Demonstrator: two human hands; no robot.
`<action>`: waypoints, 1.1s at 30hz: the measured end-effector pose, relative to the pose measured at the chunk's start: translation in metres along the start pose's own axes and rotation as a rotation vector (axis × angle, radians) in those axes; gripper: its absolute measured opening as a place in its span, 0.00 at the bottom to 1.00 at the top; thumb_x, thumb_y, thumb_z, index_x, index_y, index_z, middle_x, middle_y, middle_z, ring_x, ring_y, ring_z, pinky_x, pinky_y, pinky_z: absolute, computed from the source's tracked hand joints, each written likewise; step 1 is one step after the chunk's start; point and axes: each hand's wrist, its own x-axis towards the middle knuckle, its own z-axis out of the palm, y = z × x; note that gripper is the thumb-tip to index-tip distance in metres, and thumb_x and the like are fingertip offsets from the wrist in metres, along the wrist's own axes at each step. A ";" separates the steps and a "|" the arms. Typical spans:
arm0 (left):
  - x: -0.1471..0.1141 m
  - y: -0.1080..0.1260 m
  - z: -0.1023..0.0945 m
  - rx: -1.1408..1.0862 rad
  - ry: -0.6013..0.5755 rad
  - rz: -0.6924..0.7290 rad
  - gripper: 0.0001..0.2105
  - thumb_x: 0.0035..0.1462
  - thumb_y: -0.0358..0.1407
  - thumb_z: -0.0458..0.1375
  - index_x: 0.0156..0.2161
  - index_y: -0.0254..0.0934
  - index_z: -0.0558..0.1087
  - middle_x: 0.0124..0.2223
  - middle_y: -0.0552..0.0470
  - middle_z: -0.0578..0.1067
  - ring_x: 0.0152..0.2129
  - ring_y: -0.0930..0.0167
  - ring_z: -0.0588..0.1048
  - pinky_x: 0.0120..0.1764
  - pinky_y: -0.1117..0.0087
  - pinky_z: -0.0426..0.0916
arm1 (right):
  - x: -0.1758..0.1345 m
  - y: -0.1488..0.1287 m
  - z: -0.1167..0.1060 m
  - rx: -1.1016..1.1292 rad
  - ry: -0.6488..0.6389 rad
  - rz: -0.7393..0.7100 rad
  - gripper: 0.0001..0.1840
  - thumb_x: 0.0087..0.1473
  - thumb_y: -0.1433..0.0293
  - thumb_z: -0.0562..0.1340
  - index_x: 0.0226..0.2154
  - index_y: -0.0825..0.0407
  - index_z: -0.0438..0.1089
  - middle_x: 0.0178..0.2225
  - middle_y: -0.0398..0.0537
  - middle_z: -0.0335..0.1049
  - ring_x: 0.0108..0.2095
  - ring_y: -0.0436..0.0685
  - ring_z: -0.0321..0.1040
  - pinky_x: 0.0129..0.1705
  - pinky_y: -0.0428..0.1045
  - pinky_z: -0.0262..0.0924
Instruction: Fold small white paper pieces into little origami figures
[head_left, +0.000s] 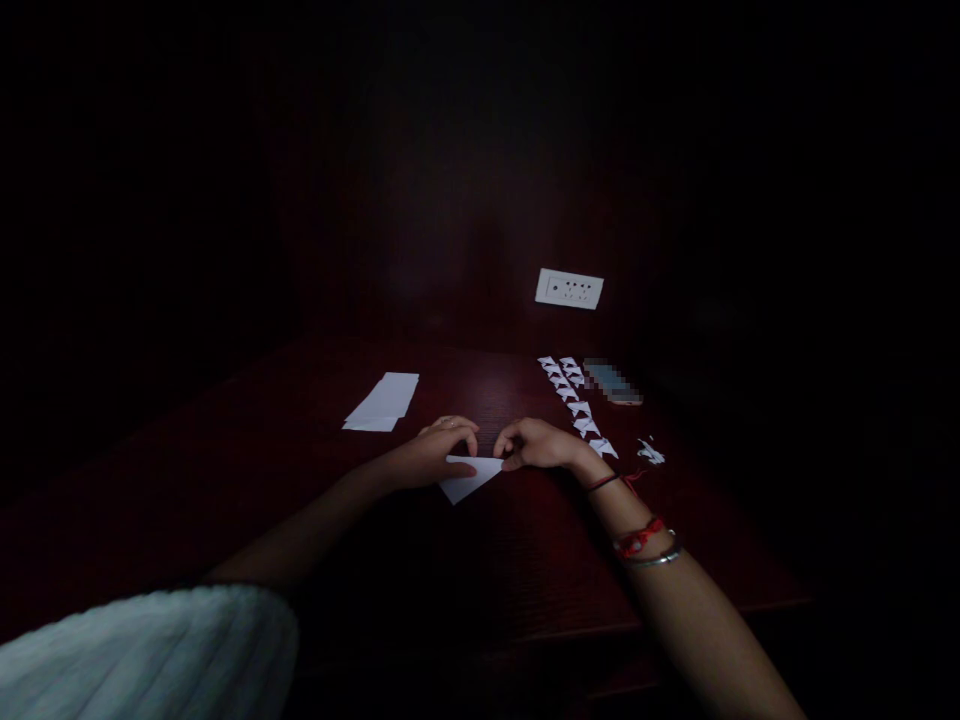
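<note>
A white sheet of paper, folded into a triangle, lies on the dark red table with its point toward me. My left hand grips its left side, thumb on top and fingers curled behind the far edge. At the right corner, my right hand pinches the paper between thumb and bent fingers. The far edge of the triangle runs straight between both hands. Part of the left corner is hidden under my left hand.
A stack of white paper sheets lies to the left. On the right are rows of small folded paper pieces, a phone and paper scraps. A socket panel is on the back wall. The surroundings are very dark.
</note>
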 end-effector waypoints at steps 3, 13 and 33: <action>-0.002 0.001 -0.003 -0.009 0.011 -0.001 0.09 0.44 0.38 0.54 0.33 0.39 0.64 0.48 0.51 0.59 0.47 0.65 0.53 0.44 0.64 0.51 | 0.001 -0.001 0.002 0.068 -0.035 -0.037 0.09 0.36 0.73 0.60 0.28 0.57 0.67 0.24 0.41 0.62 0.24 0.44 0.57 0.28 0.41 0.51; 0.000 0.004 0.002 -0.016 0.028 0.007 0.09 0.46 0.40 0.51 0.34 0.40 0.66 0.46 0.52 0.60 0.45 0.66 0.56 0.44 0.65 0.51 | 0.001 -0.006 0.003 0.167 -0.045 -0.005 0.12 0.38 0.71 0.59 0.30 0.58 0.66 0.23 0.42 0.62 0.23 0.44 0.57 0.26 0.41 0.52; 0.003 0.005 0.003 0.007 0.050 -0.081 0.07 0.46 0.38 0.52 0.33 0.42 0.67 0.46 0.53 0.59 0.46 0.66 0.55 0.44 0.64 0.50 | -0.001 -0.020 0.010 -0.170 0.152 -0.082 0.10 0.40 0.78 0.56 0.29 0.56 0.68 0.24 0.43 0.67 0.24 0.44 0.59 0.28 0.40 0.51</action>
